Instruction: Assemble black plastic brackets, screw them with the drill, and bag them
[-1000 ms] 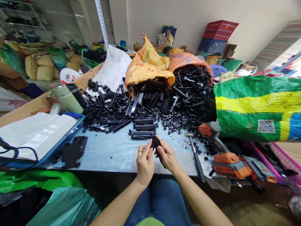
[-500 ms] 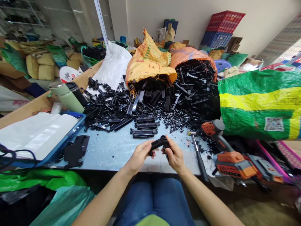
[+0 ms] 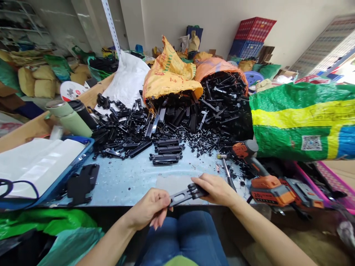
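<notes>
Between my hands, over the front edge of the table, is a black hinged bracket (image 3: 181,197) with a long slotted arm. My left hand (image 3: 152,207) pinches the slotted arm's left end between thumb and fingers. My right hand (image 3: 217,189) is closed round the jointed right end, and its palm hides part of the bracket. Beyond them, a short stack of similar black folded brackets (image 3: 166,159) lies on the light blue table (image 3: 119,184). Loose black arms (image 3: 122,129) and a spread of small screws (image 3: 201,142) are heaped behind the stack.
An orange cordless drill (image 3: 270,190) and a hammer (image 3: 227,171) lie at the right. A green and yellow sack (image 3: 299,122) stands beyond them. Yellow (image 3: 172,83) and orange sacks (image 3: 222,66) spill black parts. At left are a blue basket (image 3: 90,142), a green flask (image 3: 69,118) and a black plate (image 3: 83,184).
Both hands have come closer to me and the bracket has been turned, its slotted arm now stretched out toward the left hand. The view has shifted slightly to the right.
</notes>
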The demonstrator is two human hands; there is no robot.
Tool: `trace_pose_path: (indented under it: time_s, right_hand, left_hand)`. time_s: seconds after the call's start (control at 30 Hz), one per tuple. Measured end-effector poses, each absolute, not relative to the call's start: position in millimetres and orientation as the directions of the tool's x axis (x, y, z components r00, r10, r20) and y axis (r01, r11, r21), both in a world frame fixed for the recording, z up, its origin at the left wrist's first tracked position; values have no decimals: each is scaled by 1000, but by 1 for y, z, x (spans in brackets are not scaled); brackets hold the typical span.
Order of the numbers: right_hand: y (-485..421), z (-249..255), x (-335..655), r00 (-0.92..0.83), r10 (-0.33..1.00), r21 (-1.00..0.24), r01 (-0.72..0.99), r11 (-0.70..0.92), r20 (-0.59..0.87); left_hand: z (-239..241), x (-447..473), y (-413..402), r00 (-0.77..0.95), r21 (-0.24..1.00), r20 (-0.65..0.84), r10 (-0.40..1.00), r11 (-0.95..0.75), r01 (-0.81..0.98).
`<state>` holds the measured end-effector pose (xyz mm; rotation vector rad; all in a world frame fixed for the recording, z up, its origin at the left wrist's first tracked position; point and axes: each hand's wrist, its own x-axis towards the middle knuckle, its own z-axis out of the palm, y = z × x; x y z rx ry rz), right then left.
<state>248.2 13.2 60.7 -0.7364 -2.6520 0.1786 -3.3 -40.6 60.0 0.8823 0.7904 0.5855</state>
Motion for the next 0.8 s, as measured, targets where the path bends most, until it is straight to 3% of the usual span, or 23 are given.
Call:
trace_pose_path:
  time_s: [0.07,0.17,0.2,0.27,0.33,0.37,0.43,0.5,0.53,0.7,0.8]
  right_hand:
    - [6,61,255,-826,490,-161,462,872,278]
    - [0,55,274,-773,561,-248,505,827,297]
    - [1,54,282,-688,639,-312,558,769,343]
    - [1,56,298,-348,836,-507,674,537,424]
    - [-1,62,303,-4,948,-750,610,256,320]
    - [-5,65,300,31,980,-847,509,155,197]
    - [-17,70,284,-175,984,-955,297,22,-31]
    - [-31,73,264,-414,904,-982,185,-27,-103]
    - [-38,73,256,-452,886,-985,172,-24,-101]
    - [-63,78,251,-256,965,-962,274,23,-50]
    - [-74,86,262,-286,953,-989,135,-64,-101]
  left_hand:
    - [66,-10,-48,584,854,-395,710,517,-52]
    - [78,-28,-59,584,853,-436,684,522,25]
    - [82,-37,-62,573,852,-445,688,522,35]
    - [90,-50,-67,523,860,-450,724,508,37]
    - [95,-50,-69,474,877,-446,760,477,61]
    - [96,-43,-69,492,878,-456,742,465,112]
    - [95,-19,-65,562,863,-489,667,466,198]
    - [90,8,-61,604,867,-487,631,433,247]
    - [87,19,-60,593,878,-475,650,393,272]
    - [77,40,-60,383,881,-312,869,114,459]
    - [80,47,-61,566,929,-282,775,73,362]
